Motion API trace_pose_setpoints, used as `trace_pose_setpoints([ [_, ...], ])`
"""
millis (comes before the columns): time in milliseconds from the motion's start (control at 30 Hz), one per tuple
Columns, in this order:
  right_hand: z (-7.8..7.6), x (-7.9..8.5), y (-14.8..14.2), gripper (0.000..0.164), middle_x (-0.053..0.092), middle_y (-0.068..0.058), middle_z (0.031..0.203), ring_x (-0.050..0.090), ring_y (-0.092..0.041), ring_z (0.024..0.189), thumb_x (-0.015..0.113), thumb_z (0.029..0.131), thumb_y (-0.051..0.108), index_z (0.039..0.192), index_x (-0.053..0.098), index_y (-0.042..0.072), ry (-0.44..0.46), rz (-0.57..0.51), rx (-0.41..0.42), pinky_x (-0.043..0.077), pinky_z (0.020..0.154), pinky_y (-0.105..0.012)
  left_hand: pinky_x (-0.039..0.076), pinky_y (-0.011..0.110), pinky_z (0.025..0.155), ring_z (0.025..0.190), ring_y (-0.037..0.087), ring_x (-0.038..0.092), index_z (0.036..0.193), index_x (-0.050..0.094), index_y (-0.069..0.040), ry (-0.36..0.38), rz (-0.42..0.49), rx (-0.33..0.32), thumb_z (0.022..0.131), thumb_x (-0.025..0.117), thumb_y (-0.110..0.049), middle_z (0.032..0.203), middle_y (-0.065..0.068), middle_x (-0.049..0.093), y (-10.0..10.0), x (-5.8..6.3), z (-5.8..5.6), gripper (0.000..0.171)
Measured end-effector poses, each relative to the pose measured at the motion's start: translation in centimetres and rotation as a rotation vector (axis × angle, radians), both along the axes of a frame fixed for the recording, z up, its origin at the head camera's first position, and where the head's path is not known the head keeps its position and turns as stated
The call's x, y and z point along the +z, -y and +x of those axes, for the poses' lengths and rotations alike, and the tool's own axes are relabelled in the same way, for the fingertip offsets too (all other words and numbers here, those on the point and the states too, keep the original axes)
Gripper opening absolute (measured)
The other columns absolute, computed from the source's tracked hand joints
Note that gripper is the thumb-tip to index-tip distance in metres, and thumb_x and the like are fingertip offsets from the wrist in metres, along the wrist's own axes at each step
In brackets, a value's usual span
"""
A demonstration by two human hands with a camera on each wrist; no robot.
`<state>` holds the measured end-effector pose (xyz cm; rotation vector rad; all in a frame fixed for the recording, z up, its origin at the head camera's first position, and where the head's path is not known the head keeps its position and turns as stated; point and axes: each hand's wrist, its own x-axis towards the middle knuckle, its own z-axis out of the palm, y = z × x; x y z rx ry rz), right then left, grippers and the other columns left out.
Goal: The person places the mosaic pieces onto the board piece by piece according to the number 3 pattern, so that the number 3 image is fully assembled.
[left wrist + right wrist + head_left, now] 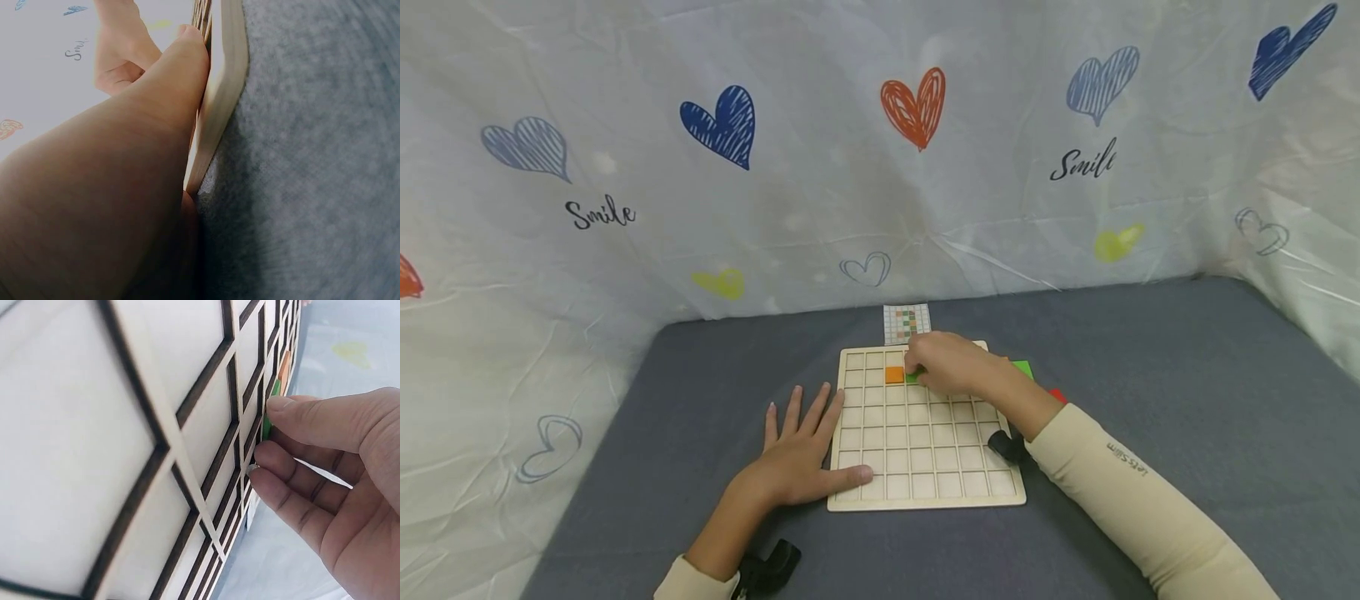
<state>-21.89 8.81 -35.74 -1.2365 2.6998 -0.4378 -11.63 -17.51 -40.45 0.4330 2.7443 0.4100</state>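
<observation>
A pale wooden grid board (925, 437) lies on the dark cloth. My right hand (951, 362) reaches over its far part and pinches a green square tile (269, 425) at a cell. In the right wrist view the thumb presses on the green tile, its fingers bent beside it. Just left of that tile, an orange square tile (894, 375) sits in the grid. My left hand (801, 458) rests at the board's left edge, fingers spread straight, the thumb laid over the near-left cells.
A small printed card (895, 323) with a coloured grid pattern lies behind the board. Right of the board, partly hidden by the right forearm, are a loose green tile (1023, 367) and a red piece (1057, 395). A white curtain (820, 200) with hearts hangs behind the table.
</observation>
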Motion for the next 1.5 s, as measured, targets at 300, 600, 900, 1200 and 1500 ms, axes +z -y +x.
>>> trace_pose_setpoints([
  [300,0.4,-0.1,-0.1,0.017,0.060,-0.003,0.092,0.053,-0.015,0.078,0.070,0.088,-0.007,0.092,0.075,0.009,0.002,-0.011,0.006,0.047,0.070,-0.032,-0.018,0.065,0.109,0.148,0.037,-0.019,0.163,0.002,-0.021,-0.005,0.014,-0.002,0.081,0.050,-0.086,0.167,0.005,-0.006,-0.1,0.3,0.1,0.115],
  [600,2.1,-0.1,0.4,0.012,0.050,-0.003,0.087,0.047,-0.017,0.072,0.063,0.097,0.005,0.105,0.072,0.002,-0.079,0.132,-0.025,0.046,0.067,-0.032,-0.018,0.066,0.109,0.148,0.039,-0.018,0.164,0.004,-0.020,-0.014,0.021,-0.003,0.081,0.051,-0.085,0.168,0.007,-0.004,-0.2,0.4,0.1,0.114],
  [900,4.0,-0.1,0.7,0.025,0.059,-0.012,0.112,0.058,-0.026,0.094,0.058,0.098,0.006,0.121,0.068,0.000,-0.184,0.284,-0.056,0.054,0.083,-0.039,-0.017,0.066,0.109,0.148,0.038,-0.019,0.163,0.003,-0.022,-0.004,0.008,0.004,0.081,0.050,-0.086,0.168,0.006,-0.005,-0.4,0.7,0.0,0.114],
  [1200,5.4,-0.5,0.2,0.026,0.060,-0.013,0.115,0.060,-0.028,0.100,0.056,0.100,0.011,0.122,0.064,0.001,-0.173,0.258,-0.067,0.053,0.088,-0.042,-0.017,0.066,0.109,0.148,0.037,-0.019,0.163,0.003,-0.022,0.007,0.000,0.013,0.080,0.049,-0.087,0.167,0.005,-0.005,-0.5,0.5,-0.1,0.115],
  [1500,7.4,-0.3,-0.9,0.056,0.030,-0.023,0.158,0.029,-0.038,0.145,0.055,0.103,0.027,0.152,0.041,0.001,0.005,0.265,-0.100,0.034,0.112,-0.049,-0.018,0.066,0.109,0.148,0.037,-0.020,0.163,0.003,-0.022,0.008,-0.001,0.012,0.079,0.049,-0.088,0.167,0.005,-0.005,-0.5,0.3,-0.2,0.116],
])
